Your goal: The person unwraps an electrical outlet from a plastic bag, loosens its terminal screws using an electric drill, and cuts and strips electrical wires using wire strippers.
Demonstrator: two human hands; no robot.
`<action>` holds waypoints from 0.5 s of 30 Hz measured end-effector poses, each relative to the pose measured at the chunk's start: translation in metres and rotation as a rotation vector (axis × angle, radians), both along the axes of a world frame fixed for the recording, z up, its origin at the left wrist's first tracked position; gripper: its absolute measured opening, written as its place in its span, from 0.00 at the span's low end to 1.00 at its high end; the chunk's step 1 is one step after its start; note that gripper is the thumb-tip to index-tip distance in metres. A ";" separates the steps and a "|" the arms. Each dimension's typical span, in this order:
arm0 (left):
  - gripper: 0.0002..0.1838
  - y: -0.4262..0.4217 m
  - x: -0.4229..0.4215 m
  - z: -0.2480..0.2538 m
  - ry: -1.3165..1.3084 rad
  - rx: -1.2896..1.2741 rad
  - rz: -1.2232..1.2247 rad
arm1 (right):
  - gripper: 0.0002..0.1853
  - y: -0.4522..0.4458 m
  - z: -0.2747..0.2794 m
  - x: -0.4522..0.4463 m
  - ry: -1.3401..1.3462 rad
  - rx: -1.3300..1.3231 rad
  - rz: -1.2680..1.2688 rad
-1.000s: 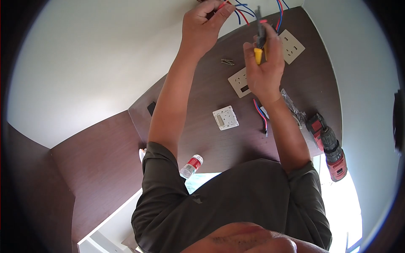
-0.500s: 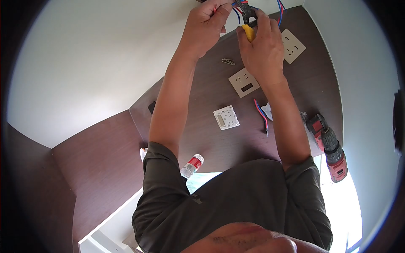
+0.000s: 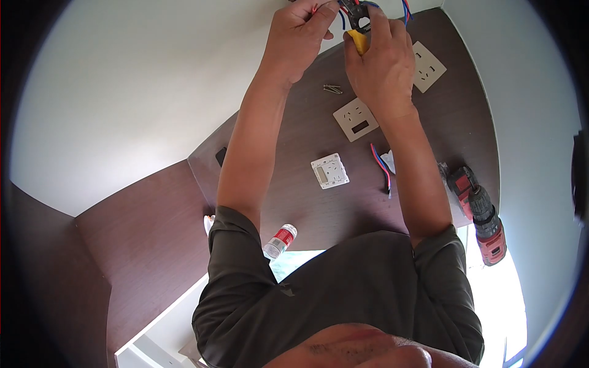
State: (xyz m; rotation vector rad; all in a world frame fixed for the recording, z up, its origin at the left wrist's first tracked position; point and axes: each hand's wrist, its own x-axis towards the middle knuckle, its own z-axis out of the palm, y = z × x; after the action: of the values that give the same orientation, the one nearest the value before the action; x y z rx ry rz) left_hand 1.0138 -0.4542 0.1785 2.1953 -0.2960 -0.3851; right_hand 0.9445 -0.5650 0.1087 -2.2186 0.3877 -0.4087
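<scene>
At the top edge, my left hand [image 3: 297,43] is closed in a pinch on a red wire [image 3: 315,9], of which only a short bit shows. To its right my right hand [image 3: 383,67] wraps round wire strippers [image 3: 358,42] with a yellow grip and a dark metal head. The tool's head points up among red and blue wires by the wall, and its jaws are partly cut off by the frame. A blue wire [image 3: 344,19] hangs between the two hands. More red and blue wires [image 3: 407,11] come down just right of my right hand.
On the brown desktop [image 3: 276,184] lie two beige socket plates [image 3: 356,119], a white socket frame [image 3: 330,171], several screws [image 3: 332,89] and loose wire pieces [image 3: 381,168]. A red-black drill [image 3: 485,221] rests at the right edge. A bottle [image 3: 280,241] lies near my body.
The wire strippers and my right hand have shifted slightly up and left. My left hand stays nearly in place, still pinching the red wire.
</scene>
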 end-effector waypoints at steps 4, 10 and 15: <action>0.22 0.004 0.009 -0.022 -0.058 -0.034 0.005 | 0.31 0.001 -0.006 0.000 -0.050 -0.123 -0.020; 0.20 0.007 0.011 -0.031 -0.068 -0.047 -0.021 | 0.32 -0.003 -0.008 0.000 -0.052 -0.094 0.017; 0.19 0.008 0.010 -0.031 -0.152 -0.068 -0.050 | 0.32 0.001 -0.015 0.002 -0.143 -0.154 -0.032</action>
State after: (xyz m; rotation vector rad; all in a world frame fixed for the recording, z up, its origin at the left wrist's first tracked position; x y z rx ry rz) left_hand 1.0239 -0.4463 0.1475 2.1567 -0.4413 -0.2322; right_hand 0.9467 -0.5644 0.0937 -2.3173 0.3239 -0.6296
